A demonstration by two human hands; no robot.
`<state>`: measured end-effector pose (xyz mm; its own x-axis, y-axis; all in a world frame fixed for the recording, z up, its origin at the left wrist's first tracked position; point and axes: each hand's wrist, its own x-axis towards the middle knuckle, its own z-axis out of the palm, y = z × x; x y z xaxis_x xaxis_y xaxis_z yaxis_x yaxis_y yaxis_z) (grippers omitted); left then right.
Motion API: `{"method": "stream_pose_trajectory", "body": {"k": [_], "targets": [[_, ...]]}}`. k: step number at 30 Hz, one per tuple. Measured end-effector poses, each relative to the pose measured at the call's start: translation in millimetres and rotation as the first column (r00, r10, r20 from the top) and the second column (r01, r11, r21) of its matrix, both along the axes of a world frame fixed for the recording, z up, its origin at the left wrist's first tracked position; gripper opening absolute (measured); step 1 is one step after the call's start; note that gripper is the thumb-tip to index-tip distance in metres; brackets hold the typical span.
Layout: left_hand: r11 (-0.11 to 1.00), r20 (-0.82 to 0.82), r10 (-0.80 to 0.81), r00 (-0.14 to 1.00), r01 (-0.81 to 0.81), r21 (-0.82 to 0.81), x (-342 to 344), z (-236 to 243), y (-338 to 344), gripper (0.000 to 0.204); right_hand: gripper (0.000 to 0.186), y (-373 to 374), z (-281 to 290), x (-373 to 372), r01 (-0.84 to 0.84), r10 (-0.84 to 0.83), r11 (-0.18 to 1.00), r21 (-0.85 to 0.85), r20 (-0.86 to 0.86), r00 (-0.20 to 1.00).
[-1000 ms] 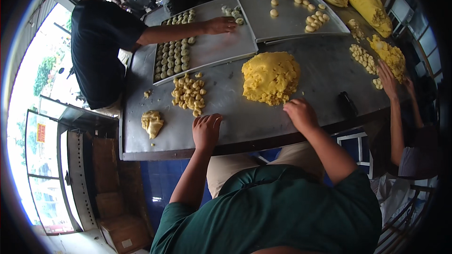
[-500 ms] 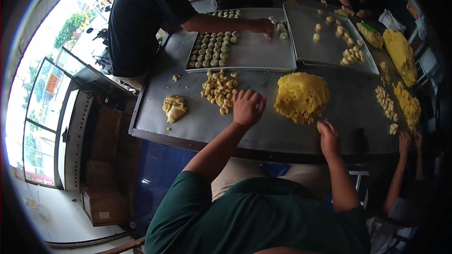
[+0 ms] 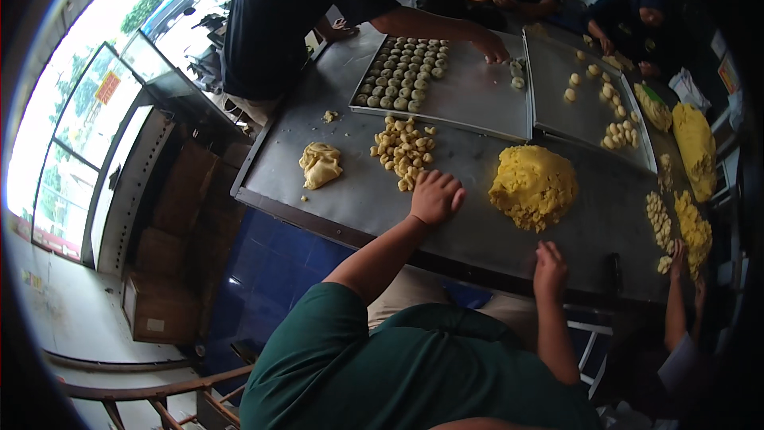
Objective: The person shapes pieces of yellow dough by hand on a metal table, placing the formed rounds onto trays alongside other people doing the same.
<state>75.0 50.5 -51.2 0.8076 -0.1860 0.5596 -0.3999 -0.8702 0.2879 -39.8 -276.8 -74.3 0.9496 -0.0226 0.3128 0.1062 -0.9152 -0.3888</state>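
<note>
My left hand (image 3: 438, 197) is at the near edge of a pile of small pale dough pieces (image 3: 403, 148), back upward. Its fingers are bent and closed, and whatever they hold is hidden beneath. Close to the table's front edge, my right hand (image 3: 551, 271) has curled fingers pressed together; I cannot make out what is inside. Just beyond it lies a large crumbly yellow mound (image 3: 533, 187), apart from the fingers. A smooth lump of pale dough (image 3: 321, 166) rests left of the pile.
Across the metal table (image 3: 318, 215), a co-worker's hand (image 3: 491, 48) reaches over a tray (image 3: 477, 99) of rows of round greenish balls. A second tray (image 3: 557, 115) holds pale balls. Yellow mounds (image 3: 694, 151) line the right side, where another person's hand (image 3: 677, 259) works beside dough pieces.
The whole view has shifted and tilted. My right hand has drawn back from the yellow mound; the yellow bit at its fingertips no longer shows. My left hand stays beside the pile.
</note>
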Motion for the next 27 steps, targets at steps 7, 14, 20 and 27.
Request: {"method": "stream_pose_trajectory", "body": {"k": [7, 14, 20, 27], "targets": [[0.985, -0.258, 0.063, 0.964, -0.101, -0.136, 1, 4, -4, 0.021, 0.038, 1, 0, 20, 0.011, -0.005, 0.994, -0.109, 0.057, 0.998], [0.987, -0.315, 0.162, 0.935, -0.153, 0.052, -67, 15, 46, 0.019, 0.034, -26, 13, -26, -0.115, 0.104, 0.981, 0.155, 0.076, 0.992], [0.990, -0.297, 0.137, 0.945, -0.116, 0.085, -57, 0, 48, 0.021, 0.031, -52, 17, -28, 0.069, -0.067, 0.996, -0.061, 0.038, 0.997], [0.518, -0.670, -0.444, 0.595, -0.439, -0.734, -86, 22, 5, 0.036, 0.033, -8, 26, -18, -0.047, -0.038, 0.850, 0.525, 0.149, 0.988]]}}
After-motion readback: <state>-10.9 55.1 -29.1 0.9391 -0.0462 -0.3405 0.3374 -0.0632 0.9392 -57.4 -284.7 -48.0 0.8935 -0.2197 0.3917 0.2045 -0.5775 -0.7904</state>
